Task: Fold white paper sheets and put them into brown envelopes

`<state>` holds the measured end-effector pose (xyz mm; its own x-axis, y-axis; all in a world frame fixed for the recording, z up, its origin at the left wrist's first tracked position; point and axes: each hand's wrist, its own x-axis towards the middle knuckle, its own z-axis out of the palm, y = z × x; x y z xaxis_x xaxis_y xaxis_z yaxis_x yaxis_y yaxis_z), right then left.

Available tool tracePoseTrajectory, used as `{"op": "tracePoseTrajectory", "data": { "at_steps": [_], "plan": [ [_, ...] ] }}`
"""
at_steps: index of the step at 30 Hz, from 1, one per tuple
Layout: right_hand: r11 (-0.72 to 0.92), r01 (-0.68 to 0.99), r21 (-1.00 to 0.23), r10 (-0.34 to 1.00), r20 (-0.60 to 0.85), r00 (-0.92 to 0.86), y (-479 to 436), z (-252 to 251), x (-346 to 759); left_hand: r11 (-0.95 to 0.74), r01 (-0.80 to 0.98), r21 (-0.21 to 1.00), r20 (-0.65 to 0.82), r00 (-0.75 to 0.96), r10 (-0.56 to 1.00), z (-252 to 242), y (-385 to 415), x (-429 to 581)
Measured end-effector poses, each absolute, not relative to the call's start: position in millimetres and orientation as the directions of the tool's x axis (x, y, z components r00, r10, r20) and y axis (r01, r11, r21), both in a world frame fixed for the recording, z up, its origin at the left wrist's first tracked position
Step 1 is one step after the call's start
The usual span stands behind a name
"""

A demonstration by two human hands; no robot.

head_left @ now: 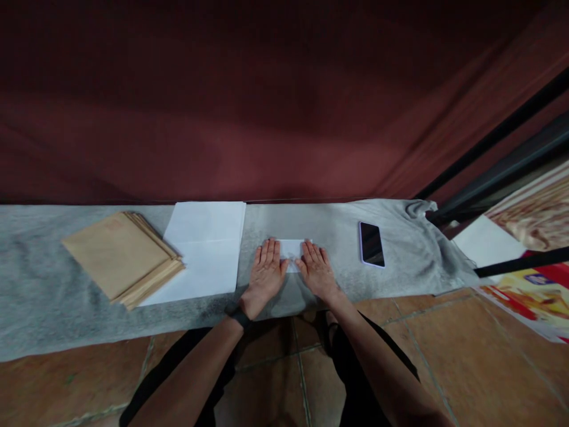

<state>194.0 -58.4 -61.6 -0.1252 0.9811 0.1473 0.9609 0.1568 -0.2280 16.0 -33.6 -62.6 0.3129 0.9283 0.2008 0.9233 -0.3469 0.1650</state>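
A small folded piece of white paper (292, 249) lies flat on the grey cloth, between and partly under my two hands. My left hand (268, 270) presses on its left end with the fingers stretched out and pointing away from me. On the right end, my right hand (318, 270) rests palm down, its fingers also straight. Both thumbs reach inward over the paper and come close to each other. The hands cover the paper's two ends, so its full outline is hidden.
Left of my hands lies a stack of white paper sheets (207, 255), partly under a pile of brown envelopes (118, 252). A phone (372, 244) lies to the right on the grey cloth (404, 261). A dark red curtain (275, 136) hangs behind; a colourful printed box (536, 296) stands far right.
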Motion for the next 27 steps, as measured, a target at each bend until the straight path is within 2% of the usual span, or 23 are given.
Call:
{"op": "tracePoseTrajectory", "data": {
  "at_steps": [6, 11, 14, 27],
  "plan": [
    [0.097, 0.965, -0.244, 0.987, 0.148, -0.061, -57, -57, 192, -0.339, 0.928, 0.152, 0.214, 0.304, 0.928, -57, -36, 17],
    [0.2, 0.929, -0.312, 0.978, 0.117, -0.171, -54, -50, 167, -0.477, 0.863, 0.167, 0.214, 0.44, 0.872, -59, -40, 24],
    [0.197, 0.924, -0.328, 0.98, 0.083, -0.18, -52, -50, 154, -0.489, 0.856, 0.165, 0.205, 0.455, 0.866, -66, -38, 25],
    [0.135, 0.963, -0.233, 0.977, 0.194, -0.09, -53, -64, 170, -0.361, 0.913, 0.191, 0.214, 0.32, 0.923, -67, -30, 11]
  ]
}}
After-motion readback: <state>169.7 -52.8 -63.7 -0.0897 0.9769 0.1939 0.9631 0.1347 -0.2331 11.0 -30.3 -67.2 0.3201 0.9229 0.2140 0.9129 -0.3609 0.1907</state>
